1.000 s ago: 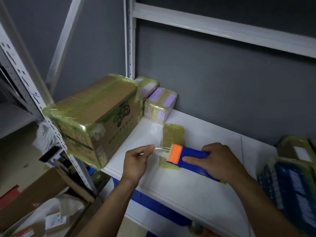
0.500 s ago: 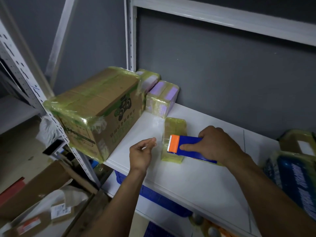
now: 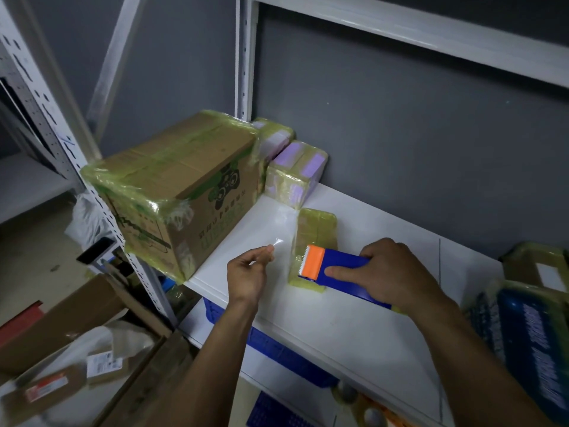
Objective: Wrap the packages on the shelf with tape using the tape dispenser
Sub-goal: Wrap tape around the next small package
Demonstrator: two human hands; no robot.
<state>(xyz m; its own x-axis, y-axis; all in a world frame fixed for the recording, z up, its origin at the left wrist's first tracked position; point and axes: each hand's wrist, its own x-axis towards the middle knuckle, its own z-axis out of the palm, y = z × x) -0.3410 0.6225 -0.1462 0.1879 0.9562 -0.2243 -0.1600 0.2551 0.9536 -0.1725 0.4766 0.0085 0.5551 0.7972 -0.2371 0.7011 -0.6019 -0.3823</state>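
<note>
Right of the taped carton (image 3: 184, 192) on the white shelf (image 3: 338, 328), my left hand (image 3: 248, 272) pinches the clear tape (image 3: 278, 241) end between thumb and fingers. Further right, my right hand (image 3: 391, 272) has its fingers clamped round the tape dispenser (image 3: 335, 269), which rests on the small flat package (image 3: 314, 232).

A storeroom or packing area. White metal shelving (image 3: 354, 318) holds a tape-wrapped carton (image 3: 172, 195); loose cardboard (image 3: 55, 331) lies below the carton.

large box (image 3: 181, 192) at shelf (image 3: 354, 318) left end, two packages (image 3: 295, 174) behind it — flat package (image 3: 314, 235) under tape dispenser (image 3: 332, 266)
</note>
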